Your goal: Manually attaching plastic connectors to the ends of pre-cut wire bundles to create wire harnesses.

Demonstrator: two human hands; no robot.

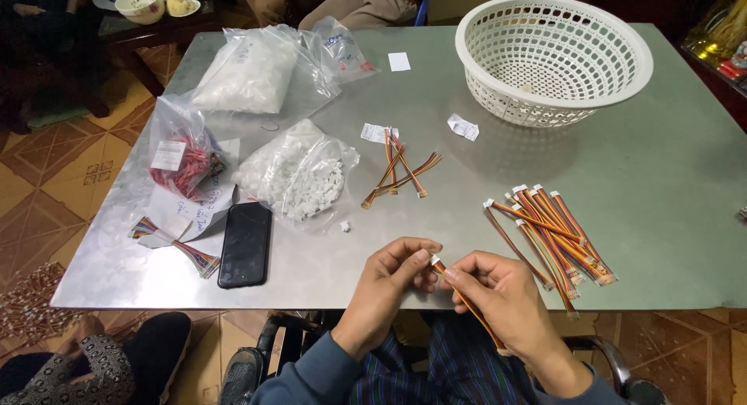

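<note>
**Bench stock, near edge to far edge**

Item 1. My left hand (393, 271) and my right hand (498, 292), close together just over the near edge of the metal table (669, 164). Both pinch one striped wire lead (467, 300): left fingertips close on the white connector (436, 259) at its upper end, right fingers clamp the wires just below it. The rest of the lead runs down under my right palm toward my lap.

Item 2. Black phone (245, 243), face up, near edge, left of my hands.

Item 3. Finished leads (548, 238), a fanned row with white plugs, right of my hands, near the near edge.

Item 4. One loose white connector piece (345, 227), just beyond my left hand.

Item 5. Clear bag of white connectors (299, 171), mouth open toward the phone, touching it or nearly so.

Item 6. Small heap of loose leads (397, 171), table centre, between the bag and the finished row.

Item 7. Bag of red-and-mixed wires (183, 152), left edge, resting on paper slips (194, 210).

Item 8. Two paper tags (463, 126), centre, beside the basket.

Item 9. Large clear bag of white parts (253, 74), far left corner, a smaller bag (342, 47) against it.

Item 10. White lattice basket (554, 59), far right, upright.

Nothing stands between my hands and the stock.
</note>
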